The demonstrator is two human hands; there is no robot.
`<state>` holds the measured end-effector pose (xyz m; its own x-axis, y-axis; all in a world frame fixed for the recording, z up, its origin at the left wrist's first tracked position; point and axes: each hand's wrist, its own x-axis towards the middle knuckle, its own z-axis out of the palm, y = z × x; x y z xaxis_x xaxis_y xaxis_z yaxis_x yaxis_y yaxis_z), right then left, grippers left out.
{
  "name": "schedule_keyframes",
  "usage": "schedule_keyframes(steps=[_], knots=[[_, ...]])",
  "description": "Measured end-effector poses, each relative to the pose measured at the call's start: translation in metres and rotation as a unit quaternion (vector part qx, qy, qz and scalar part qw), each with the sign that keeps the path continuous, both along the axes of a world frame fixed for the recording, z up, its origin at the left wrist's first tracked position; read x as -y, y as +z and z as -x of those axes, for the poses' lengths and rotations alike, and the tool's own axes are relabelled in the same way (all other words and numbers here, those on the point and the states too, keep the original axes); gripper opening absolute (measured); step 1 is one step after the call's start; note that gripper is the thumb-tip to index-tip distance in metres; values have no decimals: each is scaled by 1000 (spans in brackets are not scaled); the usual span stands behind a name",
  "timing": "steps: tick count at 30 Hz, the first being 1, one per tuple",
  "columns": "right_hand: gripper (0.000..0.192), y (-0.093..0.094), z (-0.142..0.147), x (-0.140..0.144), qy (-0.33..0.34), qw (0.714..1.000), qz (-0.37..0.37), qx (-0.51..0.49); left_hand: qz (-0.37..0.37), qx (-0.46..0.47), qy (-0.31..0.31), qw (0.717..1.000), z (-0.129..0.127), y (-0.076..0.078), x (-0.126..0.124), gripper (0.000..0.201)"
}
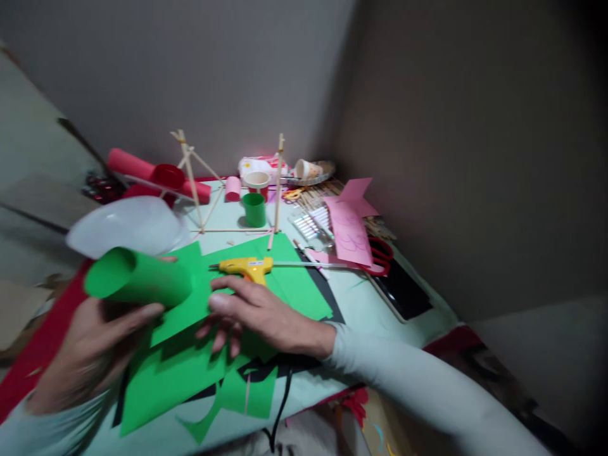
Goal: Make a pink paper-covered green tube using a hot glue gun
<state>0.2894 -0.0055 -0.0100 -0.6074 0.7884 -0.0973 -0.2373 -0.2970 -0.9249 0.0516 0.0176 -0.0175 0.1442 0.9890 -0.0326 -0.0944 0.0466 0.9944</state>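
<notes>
I see my left hand [90,345] curled around a rolled tube of green paper [137,278], thumb on the near side and fingers wrapped behind it, so the tube is gripped firmly and lifted off the table, its open end facing left. My right hand [259,313] lies palm down on the flat green sheets [190,373], fingers spread and slack, holding nothing; its fingertips rest on the paper just beside the tube. The yellow glue gun [247,268] lies on the green paper just beyond my right hand, nozzle pointing left, close to the knuckles; I cannot tell whether it touches them. Its cord [280,405] trails off the near edge of the table [380,304].

Farther back stands a frame of thin wooden sticks [228,190], two uprights joined by a bar low down. Between the uprights sits a small green cup [254,209], with a paper cup [257,182] just behind it and a pink roll [232,189] to its left. A red roll of paper [156,174] lies at the back left, and a white bowl-like shape [128,225] is blurred just above the tube. To the right I see pink paper [350,228] lying over red-handled scissors [382,256], and a dark tablet [403,291] near the table's right edge.
</notes>
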Motion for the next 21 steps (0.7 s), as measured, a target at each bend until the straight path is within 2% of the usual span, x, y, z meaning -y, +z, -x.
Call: schedule_keyframes(steps=[1,3,8,12,15,18,21], knots=[[51,1,-1,0,-23,1000,-12,15,22,16,-7,1000,-7,6,3,46],[47,5,-3,1,-39,999,-26,23,4,56,5,998,-17,13,5,40],[38,14,-18,-6,-117,983,-103,95,-8,68,54,996,-19,12,0,48],[37,12,-48,-14,-218,946,-193,143,10,79,59,995,-16,13,3,55],[33,6,-75,-10,-279,917,-217,187,26,85,62,994,-16,14,4,51],[32,1,-96,5,-293,895,-226,248,44,87,89,991,-17,16,4,50],[30,-4,-105,24,-273,873,-238,328,58,75,118,988,-17,17,3,57]])
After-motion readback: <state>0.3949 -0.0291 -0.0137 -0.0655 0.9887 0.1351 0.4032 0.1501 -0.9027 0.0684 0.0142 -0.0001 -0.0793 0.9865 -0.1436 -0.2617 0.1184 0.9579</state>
